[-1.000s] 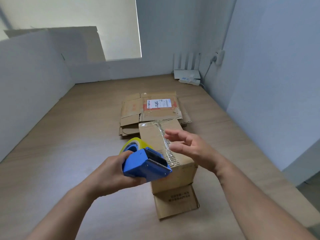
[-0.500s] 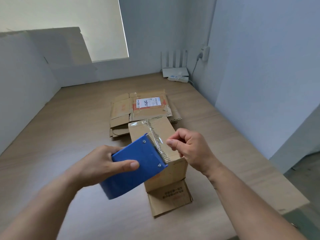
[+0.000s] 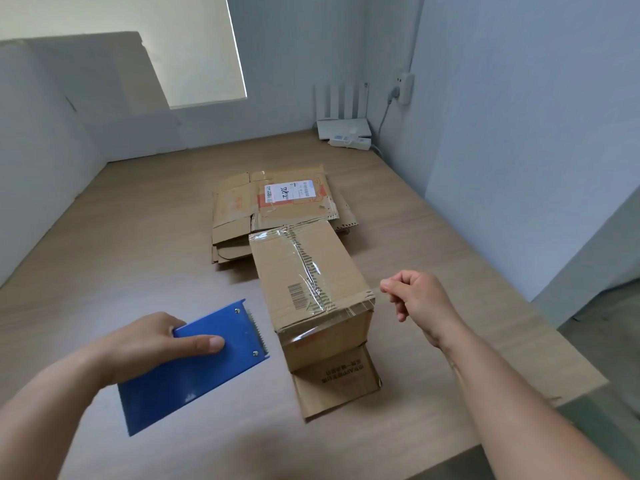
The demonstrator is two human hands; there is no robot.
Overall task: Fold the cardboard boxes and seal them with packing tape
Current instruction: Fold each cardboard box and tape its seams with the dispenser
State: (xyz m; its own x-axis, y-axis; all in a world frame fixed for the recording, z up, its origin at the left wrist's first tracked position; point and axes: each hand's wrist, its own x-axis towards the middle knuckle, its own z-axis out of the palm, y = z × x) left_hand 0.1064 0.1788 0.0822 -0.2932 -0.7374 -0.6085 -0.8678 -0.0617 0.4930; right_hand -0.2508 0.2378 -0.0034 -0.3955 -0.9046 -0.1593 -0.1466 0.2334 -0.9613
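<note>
My left hand (image 3: 149,344) grips the blue tape dispenser (image 3: 194,365), fingers curled round it, beside the cardboard box (image 3: 304,268) standing mid-worktop (image 3: 121,258). My right hand (image 3: 420,299) pinches a clear tape strip (image 3: 376,293) stretched off the box's near right corner; wrinkled tape covers its top seam.

Two bare forearms, bare hands (image 3: 149,344) (image 3: 420,299)

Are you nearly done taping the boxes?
One brown cardboard box stands folded, clear tape along its top seam. In hand: the right hand pinches a loose tape end at its corner; the left hand grips the blue tape dispenser. Left: a near flap lies open, and flattened cardboard boxes wait behind.
</note>
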